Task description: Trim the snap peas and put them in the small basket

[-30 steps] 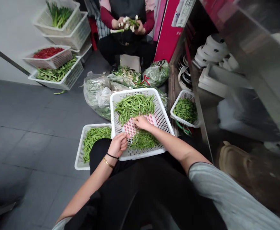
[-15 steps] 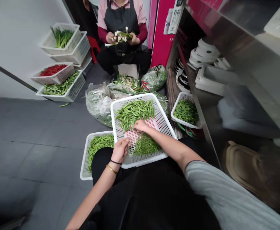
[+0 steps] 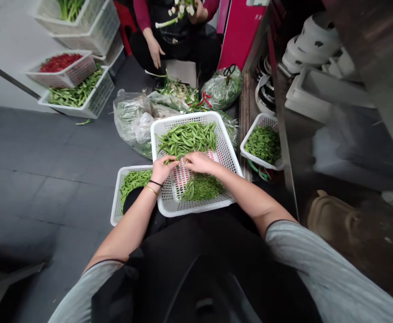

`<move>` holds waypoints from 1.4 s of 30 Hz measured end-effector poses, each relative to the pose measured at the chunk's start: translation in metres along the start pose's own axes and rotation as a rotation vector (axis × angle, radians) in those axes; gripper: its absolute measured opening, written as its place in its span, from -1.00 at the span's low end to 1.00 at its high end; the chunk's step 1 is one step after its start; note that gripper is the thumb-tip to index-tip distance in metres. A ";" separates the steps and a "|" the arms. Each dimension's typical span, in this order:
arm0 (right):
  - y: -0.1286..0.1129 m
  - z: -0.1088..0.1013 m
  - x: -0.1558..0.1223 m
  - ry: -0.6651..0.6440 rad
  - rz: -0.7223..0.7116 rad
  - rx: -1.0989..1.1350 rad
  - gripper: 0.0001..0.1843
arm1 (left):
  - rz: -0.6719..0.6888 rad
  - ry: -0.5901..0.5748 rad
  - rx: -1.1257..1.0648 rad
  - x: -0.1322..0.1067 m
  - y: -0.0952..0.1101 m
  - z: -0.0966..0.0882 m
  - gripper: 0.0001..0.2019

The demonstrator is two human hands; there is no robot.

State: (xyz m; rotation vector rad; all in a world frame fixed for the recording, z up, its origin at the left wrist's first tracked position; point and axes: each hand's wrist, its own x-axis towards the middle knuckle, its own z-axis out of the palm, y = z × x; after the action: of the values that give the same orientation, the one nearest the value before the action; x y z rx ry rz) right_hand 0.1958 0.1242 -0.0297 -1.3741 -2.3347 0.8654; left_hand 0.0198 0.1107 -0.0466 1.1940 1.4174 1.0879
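A white perforated basket (image 3: 230, 154) rests on my lap. Green pea pods (image 3: 190, 137) are heaped at its far side, and thin green trimmings (image 3: 203, 187) form a pile at its near side. My left hand (image 3: 164, 169) is closed in a pinch over the basket's left part, with a pea pod (image 3: 179, 157) at its fingertips. Just to the right, my right hand (image 3: 199, 162) is closed too, its fingertips at the other end of that pod. The fingers partly hide the pod.
Another white basket (image 3: 116, 202) of pods stands by my left leg, and a basket of leafy greens (image 3: 263, 144) at the right. Bagged vegetables (image 3: 132, 117) lie ahead. Opposite sits a person (image 3: 154, 49) holding white-stemmed greens. Crates (image 3: 98, 96) are stacked at left; a metal shelf (image 3: 285, 148) runs along the right.
My left hand has moved up and forward to meet my right hand near the pod heap. The co-worker has lowered one hand from the stems. The whole view has shifted.
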 end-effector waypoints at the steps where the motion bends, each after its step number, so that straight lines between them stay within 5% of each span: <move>1: -0.001 -0.008 0.000 0.017 0.007 0.044 -0.76 | 0.003 -0.026 0.026 0.000 0.003 -0.002 -0.82; 5: -0.010 -0.025 -0.008 0.087 -0.024 0.312 -0.79 | -0.136 -0.225 -0.064 -0.015 0.018 -0.012 -0.83; 9: -0.018 -0.021 -0.020 -0.095 -0.029 0.805 -0.78 | -0.338 -0.468 -0.344 -0.037 0.035 -0.022 -0.78; 14: -0.028 -0.009 -0.028 -0.084 0.099 1.024 -0.70 | -0.419 -0.535 -0.480 -0.055 0.044 -0.023 -0.76; 19: -0.043 0.000 -0.037 0.032 0.150 0.841 -0.66 | -0.400 -0.474 -0.577 -0.069 0.038 -0.016 -0.78; 26: -0.061 0.008 -0.057 0.397 -0.136 -0.112 -0.69 | -0.411 -0.333 -0.710 -0.086 0.038 -0.005 -0.71; 32: -0.036 -0.029 -0.080 0.536 -0.034 -0.085 -0.69 | -0.106 0.025 -0.545 -0.085 0.030 -0.022 -0.69; 35: -0.035 -0.035 -0.084 0.394 -0.012 -0.041 -0.73 | 0.055 0.053 -0.356 -0.086 0.024 -0.025 -0.74; 40: -0.058 -0.020 -0.073 -0.010 -0.173 -0.169 -0.74 | 0.200 0.031 -0.129 -0.090 0.027 -0.030 -0.81; 42: -0.061 -0.020 -0.069 -0.062 -0.183 -0.179 -0.71 | 0.208 -0.062 -0.037 -0.091 0.035 -0.037 -0.85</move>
State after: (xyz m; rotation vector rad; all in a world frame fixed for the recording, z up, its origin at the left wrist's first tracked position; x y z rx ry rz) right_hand 0.1988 0.0491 0.0278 -1.1887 -2.5905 0.6695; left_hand -0.0059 0.0235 0.0040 1.3592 1.2408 1.2027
